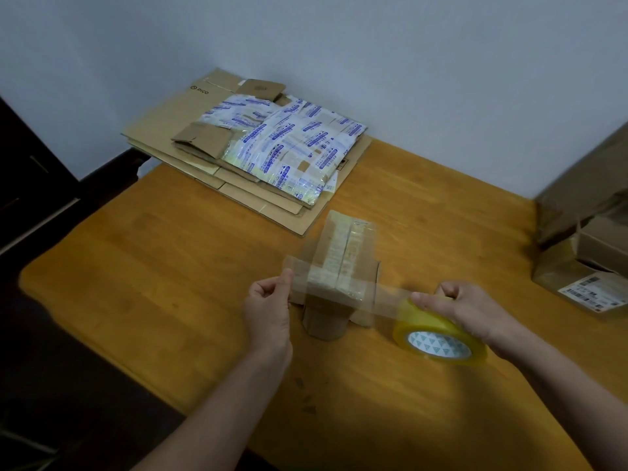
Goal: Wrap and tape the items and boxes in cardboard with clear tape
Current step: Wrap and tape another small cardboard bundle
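One small brown cardboard-wrapped parcel [339, 266] lies on an orange wooden table [170, 266]. Just left of the parcel, the left hand [268, 300] pinches the free end of one clear tape strip [380, 300] between thumb and curled fingers. Just right of it, the right hand [458, 307] curls round one yellowish roll of clear tape [438, 338]. The strip spans the parcel's near end, probably held taut so it lands flat. Behind the parcel lies one stack of flattened brown cardboard [190, 130]. Well to its right are at least two brown boxes [584, 239].

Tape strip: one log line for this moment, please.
left hand pinches tape strip | right hand holds roll | strip spans parcel
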